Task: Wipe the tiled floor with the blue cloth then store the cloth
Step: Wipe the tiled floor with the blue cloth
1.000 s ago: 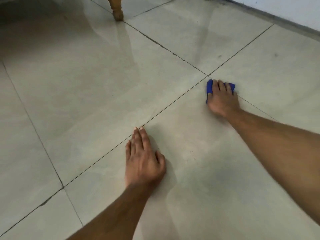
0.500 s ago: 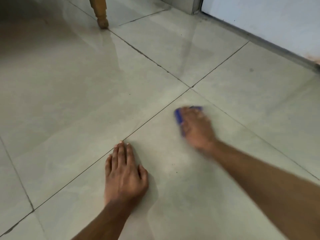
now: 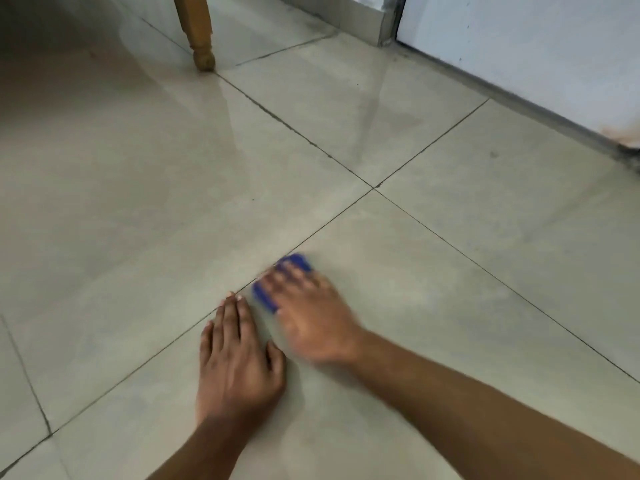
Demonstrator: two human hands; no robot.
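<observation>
Right, I see my right hand (image 3: 311,323) — blurred — pressing the blue cloth (image 3: 265,299) onto the tiled floor (image 3: 138,202) with straight fingers, just beside my left hand (image 3: 239,362), which rests flat on the tile, holding nothing.

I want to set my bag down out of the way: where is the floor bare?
The floor is bare left of the left hand, between the wooden leg and the grout cross, and on the right toward the white wall. It is crowded at the lower middle, where the right hand presses the blue cloth beside the left hand.
</observation>
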